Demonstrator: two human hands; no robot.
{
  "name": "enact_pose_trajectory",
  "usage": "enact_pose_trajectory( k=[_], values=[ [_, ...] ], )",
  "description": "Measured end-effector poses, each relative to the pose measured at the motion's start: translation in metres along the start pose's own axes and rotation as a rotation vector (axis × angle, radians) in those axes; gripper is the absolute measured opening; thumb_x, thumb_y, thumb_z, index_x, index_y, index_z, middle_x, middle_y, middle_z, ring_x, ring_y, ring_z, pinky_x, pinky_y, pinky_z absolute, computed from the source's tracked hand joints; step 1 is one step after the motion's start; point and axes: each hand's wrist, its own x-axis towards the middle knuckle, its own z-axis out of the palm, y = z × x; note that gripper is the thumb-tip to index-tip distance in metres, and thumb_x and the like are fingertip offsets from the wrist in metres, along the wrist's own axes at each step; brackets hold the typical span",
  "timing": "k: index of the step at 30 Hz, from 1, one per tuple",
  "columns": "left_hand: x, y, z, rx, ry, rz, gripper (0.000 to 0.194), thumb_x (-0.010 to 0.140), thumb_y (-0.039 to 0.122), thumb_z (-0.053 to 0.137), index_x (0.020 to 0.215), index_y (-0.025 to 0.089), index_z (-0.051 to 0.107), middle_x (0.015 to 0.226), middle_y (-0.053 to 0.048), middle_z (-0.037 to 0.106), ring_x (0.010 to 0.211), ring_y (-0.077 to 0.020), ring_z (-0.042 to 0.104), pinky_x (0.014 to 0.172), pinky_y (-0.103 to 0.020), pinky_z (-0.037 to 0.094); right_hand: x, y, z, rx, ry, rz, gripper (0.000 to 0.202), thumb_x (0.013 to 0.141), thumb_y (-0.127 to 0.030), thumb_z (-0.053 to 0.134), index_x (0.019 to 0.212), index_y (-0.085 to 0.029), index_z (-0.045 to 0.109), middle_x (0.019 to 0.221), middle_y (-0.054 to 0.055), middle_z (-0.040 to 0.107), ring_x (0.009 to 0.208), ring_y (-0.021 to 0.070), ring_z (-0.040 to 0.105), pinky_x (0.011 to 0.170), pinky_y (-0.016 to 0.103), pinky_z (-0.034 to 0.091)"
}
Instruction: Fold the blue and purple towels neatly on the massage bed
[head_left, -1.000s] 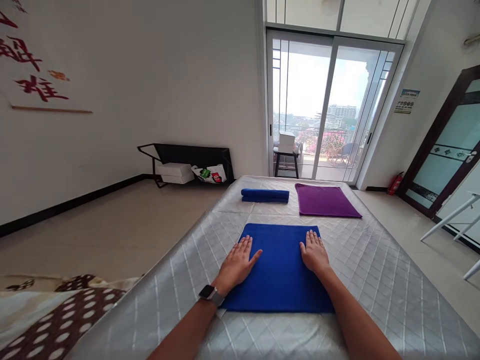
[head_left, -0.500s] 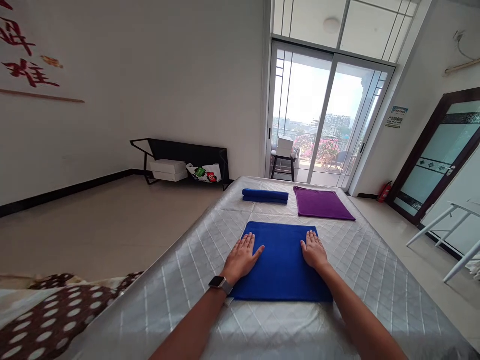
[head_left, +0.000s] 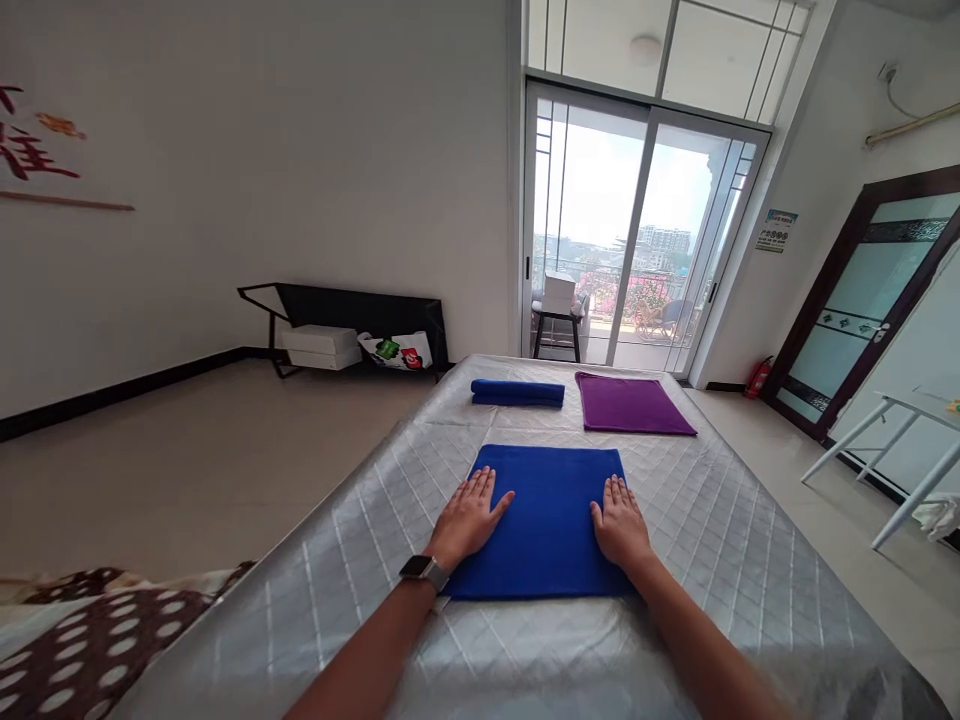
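A blue cloth (head_left: 546, 520) lies flat in a near-rectangle on the silver quilted cover. My left hand (head_left: 466, 515), with a watch on its wrist, rests palm down on the cloth's left edge, thumb spread from the fingers. On the right edge lies my right hand (head_left: 621, 520), also palm down and holding nothing, its thumb apart. Beyond them, a rolled or narrowly folded blue cloth (head_left: 517, 393) sits near the far end, and a flat purple cloth (head_left: 634, 404) is to its right.
The silver-covered surface (head_left: 360, 550) fills the foreground. A brown dotted blanket (head_left: 97, 640) lies at lower left. Along the far wall stands a black rack (head_left: 360, 305) with white boxes (head_left: 319, 345). White-legged furniture (head_left: 911, 420) stands at right.
The view has turned slightly, so the scene sits further left. My right hand has moved slightly nearer to me along the cloth's right edge; my left hand stays on the left edge.
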Motion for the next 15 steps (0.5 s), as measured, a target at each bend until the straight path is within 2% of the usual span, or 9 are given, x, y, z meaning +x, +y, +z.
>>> enact_pose_trajectory(
  k=[4,12,15],
  values=[
    [0.000,0.001,-0.003,0.015,0.002,0.017,0.081,0.096,0.061,0.020,0.151,0.002,0.031,0.159,-0.016,0.030,0.148,-0.0264,0.026,0.121,-0.041,0.021,-0.001,-0.001,0.002,0.017,0.046,-0.025,0.065,0.100,-0.039,0.023,0.153,-0.001,0.026,0.161,0.016,0.021,0.151,0.0224,0.015,0.122,0.037,0.011],
    [0.007,-0.008,-0.002,0.051,-0.028,0.053,0.076,0.097,0.057,0.019,0.149,0.003,0.035,0.157,-0.019,0.033,0.147,-0.0281,0.030,0.119,-0.044,0.024,0.002,0.002,0.005,0.088,0.013,-0.032,0.067,0.100,-0.041,0.024,0.153,0.000,0.025,0.161,0.016,0.021,0.151,0.0230,0.016,0.121,0.037,0.014],
    [0.010,0.002,-0.005,0.053,-0.009,0.042,0.075,0.097,0.056,0.018,0.147,0.004,0.040,0.153,-0.022,0.039,0.145,-0.0326,0.033,0.117,-0.049,0.027,0.003,0.002,0.005,0.091,0.012,-0.032,0.067,0.100,-0.040,0.024,0.153,0.000,0.024,0.161,0.016,0.021,0.151,0.0229,0.015,0.121,0.036,0.014]
  ],
)
